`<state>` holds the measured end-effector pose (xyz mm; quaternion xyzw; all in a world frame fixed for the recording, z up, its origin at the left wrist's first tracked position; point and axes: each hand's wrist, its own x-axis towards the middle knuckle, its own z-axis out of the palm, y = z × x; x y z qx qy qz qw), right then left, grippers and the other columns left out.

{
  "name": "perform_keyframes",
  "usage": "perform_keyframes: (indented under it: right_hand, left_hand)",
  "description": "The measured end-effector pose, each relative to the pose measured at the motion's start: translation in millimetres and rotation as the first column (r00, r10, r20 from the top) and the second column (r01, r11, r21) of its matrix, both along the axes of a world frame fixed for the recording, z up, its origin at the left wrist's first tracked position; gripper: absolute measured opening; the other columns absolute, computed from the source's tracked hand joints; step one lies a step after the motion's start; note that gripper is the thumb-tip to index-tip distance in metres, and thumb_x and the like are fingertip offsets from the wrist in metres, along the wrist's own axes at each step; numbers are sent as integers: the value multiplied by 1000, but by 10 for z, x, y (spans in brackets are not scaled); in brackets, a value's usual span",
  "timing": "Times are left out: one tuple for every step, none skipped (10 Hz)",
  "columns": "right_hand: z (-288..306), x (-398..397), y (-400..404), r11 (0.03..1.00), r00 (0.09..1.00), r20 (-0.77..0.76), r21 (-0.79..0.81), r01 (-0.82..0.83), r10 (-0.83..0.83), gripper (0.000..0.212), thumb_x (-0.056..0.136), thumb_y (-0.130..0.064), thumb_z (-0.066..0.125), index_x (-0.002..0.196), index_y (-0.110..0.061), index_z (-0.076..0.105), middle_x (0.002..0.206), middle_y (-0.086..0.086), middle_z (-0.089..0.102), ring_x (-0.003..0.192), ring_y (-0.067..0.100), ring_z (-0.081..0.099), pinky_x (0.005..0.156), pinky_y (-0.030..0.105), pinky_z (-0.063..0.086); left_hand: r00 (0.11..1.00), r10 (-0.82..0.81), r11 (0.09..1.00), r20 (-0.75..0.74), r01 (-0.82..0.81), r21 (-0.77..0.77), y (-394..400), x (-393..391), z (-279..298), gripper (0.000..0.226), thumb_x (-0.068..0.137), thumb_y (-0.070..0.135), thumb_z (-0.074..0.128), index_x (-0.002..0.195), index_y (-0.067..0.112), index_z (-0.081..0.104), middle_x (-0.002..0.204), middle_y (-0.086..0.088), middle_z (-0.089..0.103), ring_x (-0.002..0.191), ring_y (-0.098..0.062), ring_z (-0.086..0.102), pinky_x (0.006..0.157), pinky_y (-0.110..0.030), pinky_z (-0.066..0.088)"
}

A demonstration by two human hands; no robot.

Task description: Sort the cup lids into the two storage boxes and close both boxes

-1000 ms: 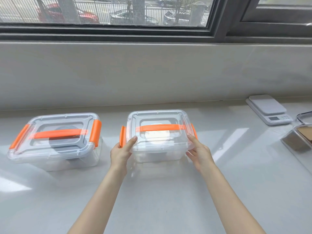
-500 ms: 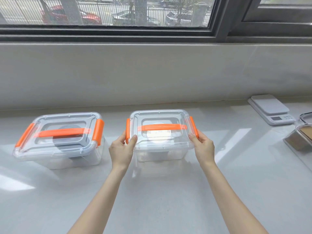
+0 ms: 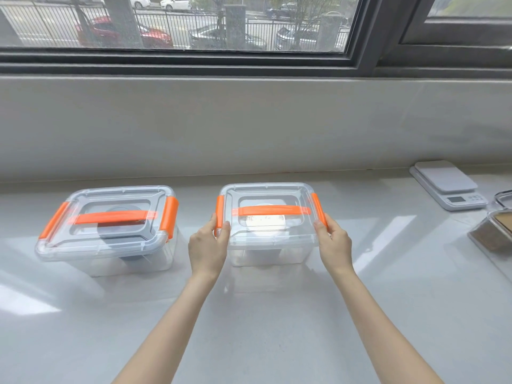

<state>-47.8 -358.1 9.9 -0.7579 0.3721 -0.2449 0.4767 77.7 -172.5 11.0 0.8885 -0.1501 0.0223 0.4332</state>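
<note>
Open counter (image 3: 263, 328) in front; narrow gap between both boxes (image 3: 110, 225) (image 3: 266, 217); scale (image 3: 448, 187) far right.

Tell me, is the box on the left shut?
Shut, it looks like. The left box has its clear lid flat on top, and both orange clips lie folded down against its ends.

Two lidded boxes sit side by side on the desk (image 3: 277, 328): left box (image 3: 108, 231), right box (image 3: 268, 225). A hand presses each side of the right box. A scale (image 3: 448, 187) sits far right, behind an open container (image 3: 493, 231).
</note>
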Motion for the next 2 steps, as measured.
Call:
perform_keyframes:
  right_hand:
    - [2, 62, 5, 1000, 997, -73, 21, 16, -15, 26, 94, -22, 39, 114, -13, 54, 100, 9, 60, 97, 30, 53, 78, 36, 43]
    - [40, 134, 2, 995, 984, -152, -38, 88, -93, 50, 95, -25, 37, 141, -10, 27, 139, 11, 46, 132, 32, 34, 107, 47, 31]
  left_hand:
    - [996, -71, 982, 47, 61, 177, 9, -8, 20, 36, 94, 28, 40, 120, 10, 56, 83, -12, 65, 81, -33, 57, 66, -36, 39]
    - [989, -139, 950, 53, 118, 288, 14, 22, 37, 57, 94, 38, 37, 144, 14, 27, 150, -14, 36, 136, -32, 36, 105, -40, 33]
